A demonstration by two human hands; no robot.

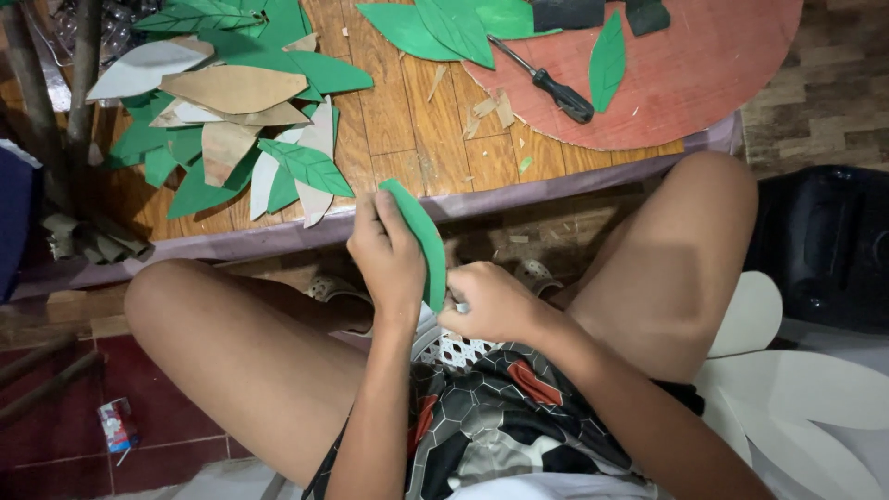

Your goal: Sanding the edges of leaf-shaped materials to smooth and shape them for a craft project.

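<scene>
Seated at a low wooden table (407, 120), knees apart, both hands working over the lap. Left hand (389, 259) is curled closed around a green leaf-shaped cutout of thin foam or card (421, 231), thumb and fingers clamped on its upper half; the leaf stands nearly upright, tip pointing toward the table edge. Right hand (491, 301) is closed at the leaf's lower end — whether it pinches the leaf itself or some small tool is hidden behind the fingers, cannot tell. On the table, left side: a loose heap of green, brown and white leaf cutouts (231, 120), overlapping. Farther off lies a black-handled screwdriver (546, 83) on a round reddish-brown board (685, 74), with one more green leaf (607, 57) just beside it and paper scraps between. White petal-shaped sheets (796, 380) lie on the floor by the right thigh. Risks, as judged: the leaf is thin and gripped hard at two points close together — a twist between the hands could crease or tear it near the base. If a blade is in the right hand, the left fingers sit in its path. The work is held above bare legs, so a slip would land there.
</scene>
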